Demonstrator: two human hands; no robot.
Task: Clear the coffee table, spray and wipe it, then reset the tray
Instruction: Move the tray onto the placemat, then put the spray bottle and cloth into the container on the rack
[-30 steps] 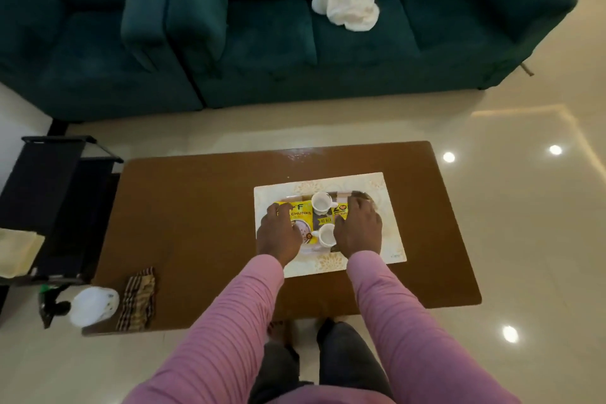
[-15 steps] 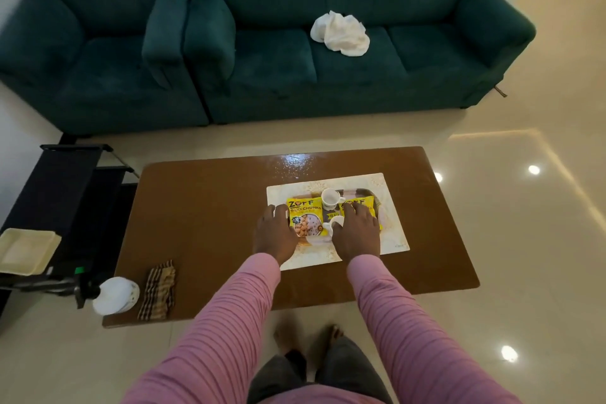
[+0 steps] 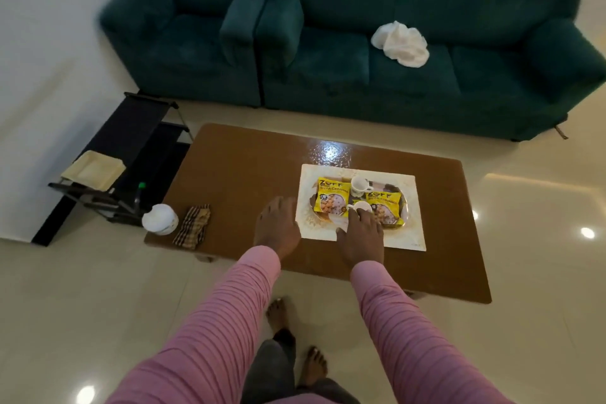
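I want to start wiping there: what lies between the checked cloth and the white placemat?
Only the left hand over bare tabletop, as the head view shows.

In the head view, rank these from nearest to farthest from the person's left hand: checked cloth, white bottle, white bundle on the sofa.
1. Checked cloth, on the table, just left of the left hand.
2. White bottle, at the table's left edge.
3. White bundle, far off on the sofa.

You are covering the tray's (image 3: pixel 387 188) near rim and part of the near cup (image 3: pixel 362 206) with your right hand (image 3: pixel 360 236).
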